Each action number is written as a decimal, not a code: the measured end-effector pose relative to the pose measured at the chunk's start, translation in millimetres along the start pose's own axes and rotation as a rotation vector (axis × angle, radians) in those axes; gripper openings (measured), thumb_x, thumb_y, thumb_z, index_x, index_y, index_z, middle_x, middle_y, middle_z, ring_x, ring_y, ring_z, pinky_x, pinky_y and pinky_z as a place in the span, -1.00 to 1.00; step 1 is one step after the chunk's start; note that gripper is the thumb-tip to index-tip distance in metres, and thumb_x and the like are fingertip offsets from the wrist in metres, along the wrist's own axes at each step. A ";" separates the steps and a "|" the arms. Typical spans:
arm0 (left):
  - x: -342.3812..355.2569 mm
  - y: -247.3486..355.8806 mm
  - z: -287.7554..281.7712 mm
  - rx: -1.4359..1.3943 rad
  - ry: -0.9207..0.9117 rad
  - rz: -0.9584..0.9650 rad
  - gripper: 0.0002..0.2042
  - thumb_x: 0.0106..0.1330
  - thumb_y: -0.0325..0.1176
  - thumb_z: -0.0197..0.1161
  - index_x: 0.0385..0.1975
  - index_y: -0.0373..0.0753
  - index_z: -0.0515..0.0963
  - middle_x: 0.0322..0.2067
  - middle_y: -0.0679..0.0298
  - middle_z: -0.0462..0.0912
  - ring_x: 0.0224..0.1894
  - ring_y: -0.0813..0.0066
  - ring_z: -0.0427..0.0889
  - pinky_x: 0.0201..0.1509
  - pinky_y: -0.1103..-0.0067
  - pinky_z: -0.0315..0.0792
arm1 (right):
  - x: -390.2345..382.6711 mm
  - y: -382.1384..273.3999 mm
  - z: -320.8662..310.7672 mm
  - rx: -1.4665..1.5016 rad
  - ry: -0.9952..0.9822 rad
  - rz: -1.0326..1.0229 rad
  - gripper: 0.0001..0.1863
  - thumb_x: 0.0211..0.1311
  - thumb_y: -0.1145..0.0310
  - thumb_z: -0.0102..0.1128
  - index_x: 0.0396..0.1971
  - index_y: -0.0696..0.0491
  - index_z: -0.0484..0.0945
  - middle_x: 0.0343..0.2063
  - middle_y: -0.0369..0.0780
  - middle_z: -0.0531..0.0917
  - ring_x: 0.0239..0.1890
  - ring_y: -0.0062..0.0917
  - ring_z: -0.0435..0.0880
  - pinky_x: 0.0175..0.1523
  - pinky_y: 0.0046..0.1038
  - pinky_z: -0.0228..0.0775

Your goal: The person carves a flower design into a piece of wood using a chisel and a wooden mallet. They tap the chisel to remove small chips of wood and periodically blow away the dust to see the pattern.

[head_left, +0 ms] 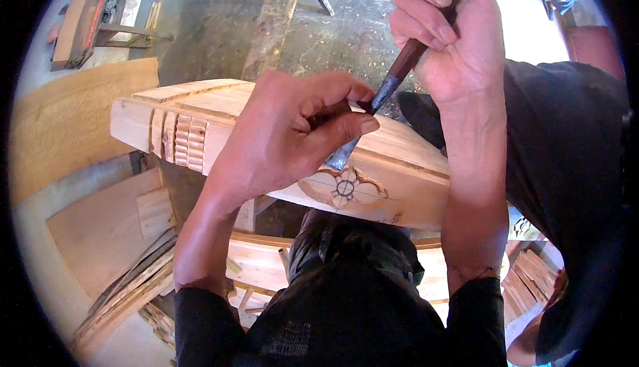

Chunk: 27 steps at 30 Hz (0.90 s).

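Note:
My right hand [466,40] is closed round the dark wooden handle of a chisel [405,64], held slanting down to the left. The thumb and fingers of my left hand [283,127] pinch the chisel lower down, near its metal neck. Below them the flat blade [343,154] meets a pale wooden beam [419,197], at the upper edge of a flower carving [345,188]. Pencil lines and a drawn circle mark the flower's middle, and its side petals are partly cut. Several rounded ridges [190,142] are carved at the beam's left end.
A person in dark clothing [566,140] is close on the right. Plywood sheets [80,120] and thin wood strips [126,287] lie at the left. A bench [126,30] stands at the far left, and wood chips dot the concrete floor [219,27].

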State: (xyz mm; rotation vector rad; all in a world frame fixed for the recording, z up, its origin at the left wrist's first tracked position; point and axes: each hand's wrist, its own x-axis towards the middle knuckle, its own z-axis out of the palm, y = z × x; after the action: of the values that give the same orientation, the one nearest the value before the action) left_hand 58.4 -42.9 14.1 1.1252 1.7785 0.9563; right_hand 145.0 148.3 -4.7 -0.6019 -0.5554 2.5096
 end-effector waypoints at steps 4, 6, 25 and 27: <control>-0.1 -0.6 3.7 0.007 -0.015 -0.023 -0.79 0.33 -0.51 0.43 -0.09 -0.40 0.66 -0.48 0.32 0.71 -0.40 0.77 0.60 -0.35 0.66 0.49 | -0.3 -0.1 -6.0 -0.062 0.000 -0.018 -0.44 0.57 -0.15 -0.03 -0.62 -0.15 0.21 -0.73 -0.41 0.30 -0.81 -0.69 0.13 -0.69 -0.54 -0.08; 1.3 -0.3 3.7 -0.011 -0.023 -0.034 -0.79 0.33 -0.52 0.42 -0.08 -0.41 0.67 -0.48 0.33 0.71 -0.39 0.77 0.60 -0.34 0.66 0.50 | 0.2 -2.8 -4.2 -0.040 0.038 0.002 -0.44 0.58 -0.16 -0.04 -0.61 -0.15 0.20 -0.72 -0.41 0.30 -0.81 -0.69 0.12 -0.70 -0.54 -0.08; 2.0 0.3 6.1 0.025 -0.018 -0.048 -0.78 0.34 -0.44 0.45 -0.13 -0.43 0.67 -0.44 0.34 0.72 -0.38 0.76 0.56 -0.32 0.67 0.49 | 3.9 1.8 -9.1 -0.087 0.051 -0.082 -0.58 0.63 0.08 -0.03 -0.53 -0.12 0.26 -0.70 -0.37 0.35 -0.81 -0.68 0.13 -0.70 -0.55 0.00; 1.8 0.7 6.8 0.021 -0.008 -0.049 -0.79 0.34 -0.44 0.44 -0.14 -0.43 0.67 -0.43 0.34 0.72 -0.38 0.76 0.55 -0.33 0.67 0.47 | 5.7 2.4 -10.4 -0.079 0.054 -0.078 -0.59 0.63 0.10 -0.03 -0.51 -0.11 0.27 -0.69 -0.37 0.36 -0.81 -0.69 0.13 -0.69 -0.56 0.01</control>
State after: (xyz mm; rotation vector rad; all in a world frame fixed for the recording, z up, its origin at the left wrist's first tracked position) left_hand 64.3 -39.8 11.7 1.0923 1.8058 0.9050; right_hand 145.0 152.3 -16.1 -0.6634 -0.6481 2.4004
